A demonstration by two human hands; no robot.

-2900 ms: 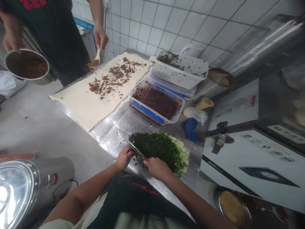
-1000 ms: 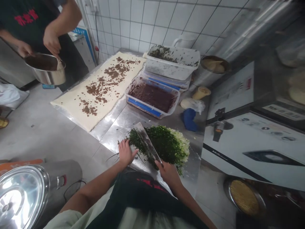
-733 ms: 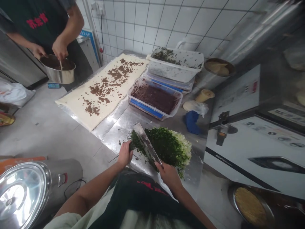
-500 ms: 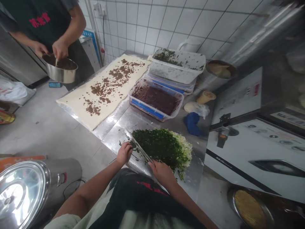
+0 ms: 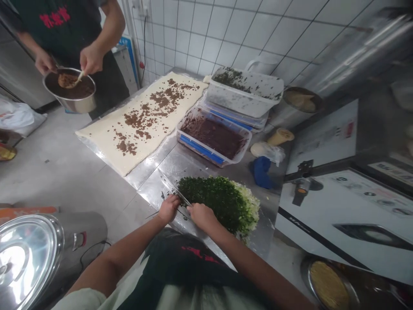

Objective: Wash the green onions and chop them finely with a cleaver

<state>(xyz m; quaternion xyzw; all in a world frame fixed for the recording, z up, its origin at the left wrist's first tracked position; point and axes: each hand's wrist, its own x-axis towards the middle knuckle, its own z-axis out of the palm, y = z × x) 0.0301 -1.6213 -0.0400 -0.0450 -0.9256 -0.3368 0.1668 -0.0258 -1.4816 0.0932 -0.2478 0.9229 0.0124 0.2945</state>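
In my right hand (image 5: pixel 202 216) is the handle of a kitchen knife (image 5: pixel 175 188), its long blade pointing forward and left across the metal table. My left hand (image 5: pixel 169 209) is closed, fingers curled over a few thin scallion greens close to the blade; a couple of stalks stick out beside the wrist. Right of the blade lies a large heap of chopped scallions (image 5: pixel 209 196), dark green on the left and pale at its right end. Small green bits are scattered around the knife.
A dough sheet (image 5: pixel 129 159) strewn with brown crumbs covers the table's far left. Behind the heap stand a tub of dark paste (image 5: pixel 214 135) and a tub with herb remains (image 5: pixel 245 97). A blue cloth (image 5: pixel 262 172) lies right. A co-worker holds a steel pot (image 5: pixel 79 103) and spoon.
My right hand and the knife have moved left, closer to my left hand. The co-worker's pot has shifted left, and a spoonful of brown filling has been lifted up in it.
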